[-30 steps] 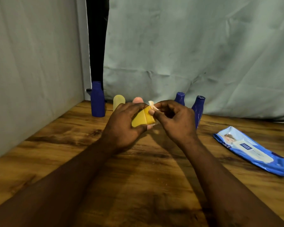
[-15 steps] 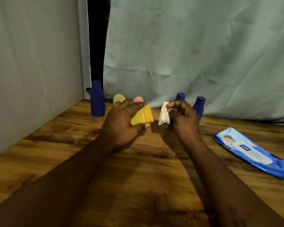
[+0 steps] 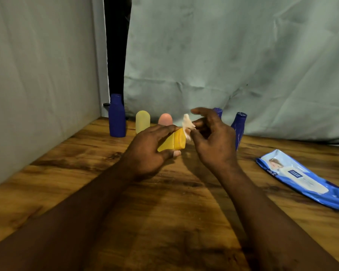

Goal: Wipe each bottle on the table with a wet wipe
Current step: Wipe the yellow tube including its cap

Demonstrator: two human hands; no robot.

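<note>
1. Yellow bottle [image 3: 169, 142]: held above the table [image 3: 184, 212], mid-view, toward the far edge. The long axis is near level and rises slightly to the right. The darker cap end points right, at the other hand. Opaque plastic with a tapering body.
2. Left hand [image 3: 145, 153]: clasped round the yellow bottle's body, fingers over the top, one fingertip showing beneath.
3. Wet wipe [image 3: 187, 124]: small, white and crumpled, touching the top of the cap end.
4. Right hand [image 3: 215, 141]: pinches the wet wipe between thumb and fingers, with the forefinger raised straight above.
5. Wipes pack [image 3: 301, 178]: blue, lying flat on the table to the right, well apart from both hands. The white flap on top seems closed, and the contents are not visible.
6. Back row, upright before the cloth backdrop [image 3: 233, 55], left to right: tall blue bottle [image 3: 116, 118], pale yellow bottle [image 3: 142, 121], pink bottle [image 3: 165, 119].
7. Hidden blue bottle [image 3: 217, 112]: only its top shows behind the right hand.
8. Slim blue bottle [image 3: 239, 126]: stands just right of that hand.
</note>
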